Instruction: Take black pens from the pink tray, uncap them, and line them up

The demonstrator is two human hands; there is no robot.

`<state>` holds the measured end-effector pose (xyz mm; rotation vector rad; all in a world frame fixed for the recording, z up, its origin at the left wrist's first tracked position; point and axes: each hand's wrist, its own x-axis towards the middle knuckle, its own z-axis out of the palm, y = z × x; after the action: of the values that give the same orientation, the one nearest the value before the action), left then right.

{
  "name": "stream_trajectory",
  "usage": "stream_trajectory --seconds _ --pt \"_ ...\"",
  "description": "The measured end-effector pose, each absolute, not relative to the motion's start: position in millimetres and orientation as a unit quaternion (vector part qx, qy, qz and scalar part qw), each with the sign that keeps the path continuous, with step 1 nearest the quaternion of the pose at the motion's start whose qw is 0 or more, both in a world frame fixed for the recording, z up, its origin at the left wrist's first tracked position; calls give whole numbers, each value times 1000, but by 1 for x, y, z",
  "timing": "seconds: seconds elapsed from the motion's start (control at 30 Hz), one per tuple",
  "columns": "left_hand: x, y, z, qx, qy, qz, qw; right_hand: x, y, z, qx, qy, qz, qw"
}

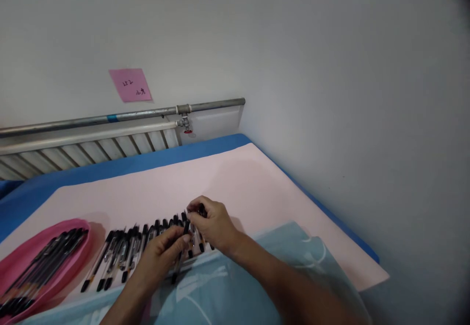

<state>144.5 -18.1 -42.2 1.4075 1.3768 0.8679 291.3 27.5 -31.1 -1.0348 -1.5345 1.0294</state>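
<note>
Pens and hands at a covered table, with places given from the pink tray (82, 266). The tray holds a bundle of dark pens (47, 261), slanting side by side. It stands on a pale pink sheet (227, 178), which lies over a blue cover (147, 156). Beyond the tray are a white radiator (95, 151), a metal pipe (147, 114) and a pink note (131, 85) with handwriting on the wall. To the right of the tray runs a row of pens (128, 251), most with clear barrels, black ends and an amber section toward the near end. Light-blue fabric (235, 290), to the right of the tray, and both hands hide parts of this row. Further right of the tray than most of the row, the left hand (161, 252) pinches one dark, slim pen (178, 266) between thumb and fingers; it tilts, its upper end away from the wearer. The right hand (216, 222), farther right from the tray, has its fingers bent near that upper end; whether they grip anything cannot be told.
</note>
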Motion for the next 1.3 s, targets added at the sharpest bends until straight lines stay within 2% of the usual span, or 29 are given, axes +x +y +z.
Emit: stream_trajectory --seconds 0.23,0.37,0.47,0.67,1.03,1.3 --pt "154 -19 -44 594 578 308 468 321 84 -6 -425 -553 484 529" --pt "161 -16 -42 558 624 313 448 349 115 -17 -455 -497 485 557" --pt "173 -5 -35 547 649 309 429 369 130 -35 -488 -493 495 523" --pt "221 32 -27 591 635 216 449 385 140 -50 -519 -559 491 421" --pt "260 67 -41 641 710 115 270 388 130 -50 -559 -674 408 260" --pt "235 52 -28 647 723 82 227 367 125 -51 -567 -738 323 170"
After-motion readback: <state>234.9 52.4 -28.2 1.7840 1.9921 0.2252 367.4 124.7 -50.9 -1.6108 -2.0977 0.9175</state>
